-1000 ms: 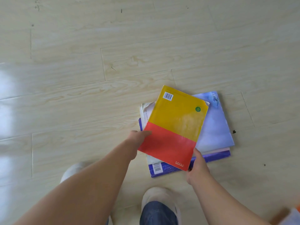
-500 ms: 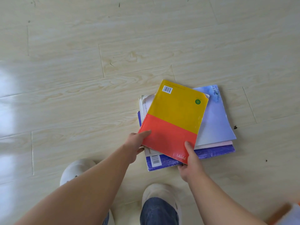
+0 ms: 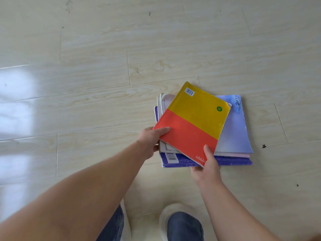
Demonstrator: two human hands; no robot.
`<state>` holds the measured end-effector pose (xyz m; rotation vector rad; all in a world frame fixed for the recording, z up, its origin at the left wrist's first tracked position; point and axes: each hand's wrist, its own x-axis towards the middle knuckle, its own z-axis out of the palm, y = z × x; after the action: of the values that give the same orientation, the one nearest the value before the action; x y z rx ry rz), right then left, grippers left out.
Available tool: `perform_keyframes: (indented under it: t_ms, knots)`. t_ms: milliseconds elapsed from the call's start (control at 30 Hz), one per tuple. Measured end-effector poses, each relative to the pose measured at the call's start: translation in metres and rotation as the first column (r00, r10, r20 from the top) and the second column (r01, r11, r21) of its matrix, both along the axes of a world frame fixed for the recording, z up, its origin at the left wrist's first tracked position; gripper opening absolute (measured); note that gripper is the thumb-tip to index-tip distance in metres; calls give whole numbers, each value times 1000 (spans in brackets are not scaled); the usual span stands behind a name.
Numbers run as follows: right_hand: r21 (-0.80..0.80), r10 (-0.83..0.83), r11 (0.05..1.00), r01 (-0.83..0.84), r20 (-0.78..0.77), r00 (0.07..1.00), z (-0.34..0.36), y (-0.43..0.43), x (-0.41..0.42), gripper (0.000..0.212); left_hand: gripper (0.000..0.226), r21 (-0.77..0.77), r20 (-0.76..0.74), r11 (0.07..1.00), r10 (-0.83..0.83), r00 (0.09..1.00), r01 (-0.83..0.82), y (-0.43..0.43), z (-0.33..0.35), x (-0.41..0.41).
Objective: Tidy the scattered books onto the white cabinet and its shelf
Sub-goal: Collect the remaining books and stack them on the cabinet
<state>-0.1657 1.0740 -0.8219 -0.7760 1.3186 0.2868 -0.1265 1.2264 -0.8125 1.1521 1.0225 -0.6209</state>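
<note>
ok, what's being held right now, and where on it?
The red-and-yellow book atop the stack: left hand pinches its left corner, right hand its near corner, thumbs on the cover. Whether the books beneath are gripped too cannot be told.

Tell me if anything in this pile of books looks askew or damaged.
The yellow and red book sits askew, turned against the purple book below; the left hand and right hand pinch its near corners.

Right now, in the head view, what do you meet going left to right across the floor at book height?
left hand → red-yellow book → pale blue book → dark speck
</note>
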Motion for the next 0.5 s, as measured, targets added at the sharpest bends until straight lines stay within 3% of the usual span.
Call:
perform_keyframes:
  t_ms: [233, 433, 500]
  knots:
    - [30, 135, 990, -138, 74, 988, 65, 56, 38, 51, 15, 78, 87, 970, 222, 971, -228, 58, 63, -2]
    - [130, 200, 966, -225, 182, 963, 148, 138, 44, 50, 15, 171, 210, 891, 384, 899, -421, 131, 166, -20]
    - [167, 300, 924, -344, 242, 923, 190, 170, 33, 50, 15, 191, 270, 843, 448, 852, -503, 159, 210, -43]
